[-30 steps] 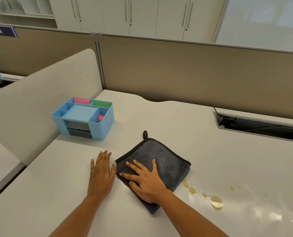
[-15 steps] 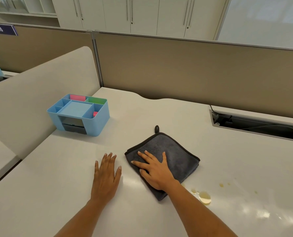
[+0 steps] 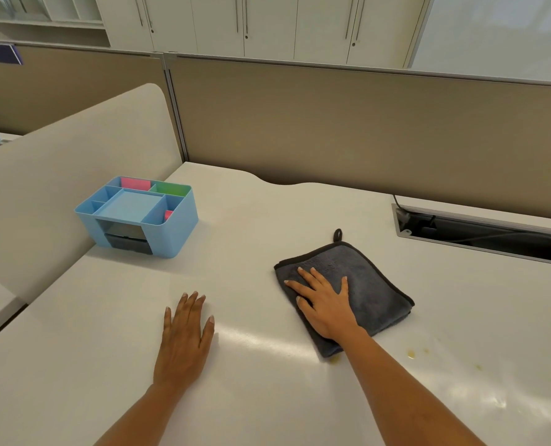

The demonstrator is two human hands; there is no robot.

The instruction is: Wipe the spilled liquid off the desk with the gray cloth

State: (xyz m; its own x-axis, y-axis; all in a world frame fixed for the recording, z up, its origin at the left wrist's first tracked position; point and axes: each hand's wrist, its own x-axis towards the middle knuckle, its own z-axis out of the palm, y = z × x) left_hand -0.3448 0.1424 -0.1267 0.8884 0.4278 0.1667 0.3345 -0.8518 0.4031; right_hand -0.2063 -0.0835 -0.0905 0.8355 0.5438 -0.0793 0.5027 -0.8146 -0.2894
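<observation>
The folded gray cloth (image 3: 370, 284) lies flat on the white desk (image 3: 267, 217), its hanging loop pointing away from me. My right hand (image 3: 324, 302) presses flat on the cloth's near left part, fingers spread. My left hand (image 3: 184, 339) rests palm down on the bare desk to the left, apart from the cloth. A few small yellowish drops of spilled liquid (image 3: 411, 354) show on the desk right of my right forearm, and a trace sits at the cloth's near corner.
A blue desk organizer (image 3: 139, 217) with pink and green items stands at the back left by a curved divider. An open cable tray (image 3: 480, 233) runs along the back right below the partition wall.
My right hand has slid the cloth to the right over the larger yellow puddles, which no longer show. My left hand has stayed flat on the desk.
</observation>
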